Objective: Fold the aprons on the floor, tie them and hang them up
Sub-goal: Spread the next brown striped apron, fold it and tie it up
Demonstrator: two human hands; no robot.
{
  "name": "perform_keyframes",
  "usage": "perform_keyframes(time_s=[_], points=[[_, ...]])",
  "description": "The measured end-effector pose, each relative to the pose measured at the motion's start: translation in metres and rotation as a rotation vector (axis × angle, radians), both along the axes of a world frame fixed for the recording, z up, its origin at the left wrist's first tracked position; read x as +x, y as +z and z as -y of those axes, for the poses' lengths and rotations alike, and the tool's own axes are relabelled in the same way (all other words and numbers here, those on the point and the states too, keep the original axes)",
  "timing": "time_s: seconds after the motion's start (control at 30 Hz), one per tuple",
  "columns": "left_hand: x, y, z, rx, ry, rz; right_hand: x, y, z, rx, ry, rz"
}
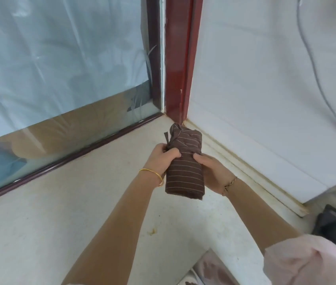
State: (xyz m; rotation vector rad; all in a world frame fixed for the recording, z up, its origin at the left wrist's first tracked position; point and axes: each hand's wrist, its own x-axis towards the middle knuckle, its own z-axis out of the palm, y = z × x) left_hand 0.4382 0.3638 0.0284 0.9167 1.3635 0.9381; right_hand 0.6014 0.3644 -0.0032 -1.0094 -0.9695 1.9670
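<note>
A brown apron with thin pale stripes (185, 173) is folded into a tight bundle and tied with its own strap near the top. I hold it upright over a white sill (80, 212) close to the corner. My left hand (163, 159) grips the bundle's left side at the knot, a gold bangle on that wrist. My right hand (212, 171) curls round its right side, a thin cord bracelet on the wrist. A short strap end sticks out at the upper left of the bundle.
A glass window (60, 68) with a dark red frame (177, 58) runs along the left. A white wall (265, 99) with a grey cable (315, 68) stands at the right. A dark object (335, 225) lies at the lower right.
</note>
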Motion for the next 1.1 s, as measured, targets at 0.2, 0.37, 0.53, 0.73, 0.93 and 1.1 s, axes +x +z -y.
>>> perform_keyframes(time_s=[0.2,0.37,0.53,0.73,0.93,1.1], points=[[0.044,0.09,-0.037,0.108,-0.222,0.255,0.062,0.104,0.002,0.265,-0.339,0.148],[0.095,0.179,-0.059,0.252,-0.24,0.247,0.107,0.184,0.017,0.463,-0.506,0.205],[0.156,0.259,-0.061,0.411,-0.365,0.177,0.155,0.256,0.026,0.635,-0.664,0.326],[0.194,0.311,-0.07,0.554,-0.463,0.137,0.191,0.298,0.029,0.802,-0.687,0.451],[0.21,0.346,-0.077,0.618,-0.401,0.127,0.198,0.326,0.022,0.892,-0.783,0.477],[0.234,0.399,-0.076,0.773,-0.385,0.103,0.211,0.371,0.025,1.031,-0.911,0.501]])
